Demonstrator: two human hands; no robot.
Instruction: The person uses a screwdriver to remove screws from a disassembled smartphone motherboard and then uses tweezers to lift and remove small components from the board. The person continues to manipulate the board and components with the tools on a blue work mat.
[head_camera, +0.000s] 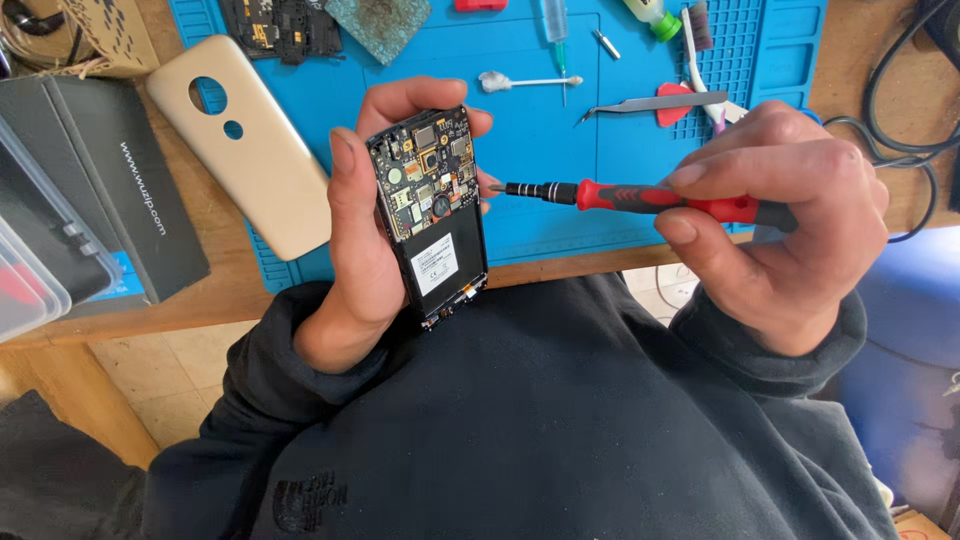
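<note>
Holding an opened phone (432, 210) up over the lap while a red screwdriver (650, 197) meets its right edge.

Nearest, the left hand (365, 250) wraps closed around the phone, thumb on its left edge, fingers behind; the circuit board and battery are exposed, so the back is already off, while the board looks to be in place, work on it remaining. The right hand (790, 225) pinches the screwdriver's handle shut, tip touching the phone. Beyond, the gold back cover (250, 150) lies on the blue mat (560, 110), with tweezers (655, 103) and a cotton swab (525, 81) farther off.
</note>
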